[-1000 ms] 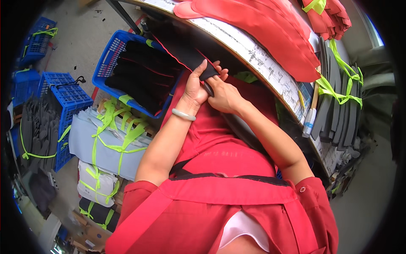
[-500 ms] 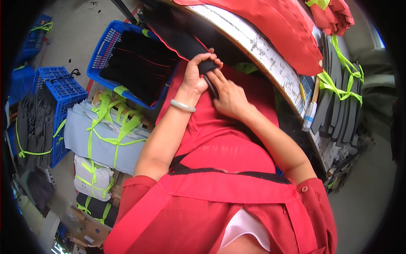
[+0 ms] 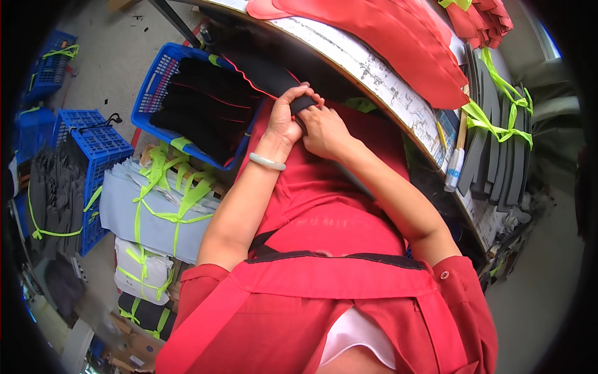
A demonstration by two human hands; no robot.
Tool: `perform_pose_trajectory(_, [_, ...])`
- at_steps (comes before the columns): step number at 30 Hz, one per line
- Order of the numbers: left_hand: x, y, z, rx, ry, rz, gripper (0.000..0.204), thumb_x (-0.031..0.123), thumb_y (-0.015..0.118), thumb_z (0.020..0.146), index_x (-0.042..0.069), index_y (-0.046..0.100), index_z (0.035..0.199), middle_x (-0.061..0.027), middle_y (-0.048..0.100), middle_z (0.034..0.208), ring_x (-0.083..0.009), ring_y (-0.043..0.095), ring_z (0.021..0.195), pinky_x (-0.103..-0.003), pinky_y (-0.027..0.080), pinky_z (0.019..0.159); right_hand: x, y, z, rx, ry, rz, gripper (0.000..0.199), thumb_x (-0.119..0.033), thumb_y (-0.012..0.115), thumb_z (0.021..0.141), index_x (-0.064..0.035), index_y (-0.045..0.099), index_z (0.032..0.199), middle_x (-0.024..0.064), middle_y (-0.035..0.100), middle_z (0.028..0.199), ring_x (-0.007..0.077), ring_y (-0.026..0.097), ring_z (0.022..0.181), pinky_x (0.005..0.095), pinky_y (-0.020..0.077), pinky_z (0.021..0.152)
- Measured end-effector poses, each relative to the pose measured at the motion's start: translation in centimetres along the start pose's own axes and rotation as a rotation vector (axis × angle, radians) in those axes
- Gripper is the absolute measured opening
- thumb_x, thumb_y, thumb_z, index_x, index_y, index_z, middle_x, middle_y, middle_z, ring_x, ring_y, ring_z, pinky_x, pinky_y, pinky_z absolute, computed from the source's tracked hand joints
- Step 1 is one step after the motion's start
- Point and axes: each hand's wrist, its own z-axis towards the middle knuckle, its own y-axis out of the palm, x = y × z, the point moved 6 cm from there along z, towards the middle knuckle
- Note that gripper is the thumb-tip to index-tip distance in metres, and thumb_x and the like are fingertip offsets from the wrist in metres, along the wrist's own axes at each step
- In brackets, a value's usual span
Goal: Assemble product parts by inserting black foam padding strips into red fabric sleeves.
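Both hands meet at the bench point(image 3: 398, 87) edge, toward twelve o'clock. The left hand point(image 3: 281, 121) is closed around a black strip point(image 3: 274, 78); the right hand point(image 3: 324, 131) pinches its end. A blue basket point(image 3: 149, 93) of black pieces sits at ten o'clock.

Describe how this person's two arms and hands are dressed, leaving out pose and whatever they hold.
Both forearms are bare from the elbow down, and neither hand wears a glove. The left hand has a pale, smooth bangle around its wrist. The right hand shows no bangle or watch. Short red sleeves cover the upper arms, part of a red top with a dark trim band.
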Motion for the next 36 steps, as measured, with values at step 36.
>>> perform_pose_trajectory(36, [-0.2,1.0,-0.1,-0.059,0.045,0.052,0.015,0.010,0.065,0.085,0.003,0.060,0.097,-0.0103,0.064,0.086,-0.0265,0.065,0.083,-0.043,0.054,0.086,0.3,-1.6,-2.7,0.033,0.054,0.045,0.048,-0.008,0.059,0.074,-0.0131,0.053,0.121,0.0115,0.061,0.118,0.0362,0.066,0.085,0.0475,0.0549,0.071])
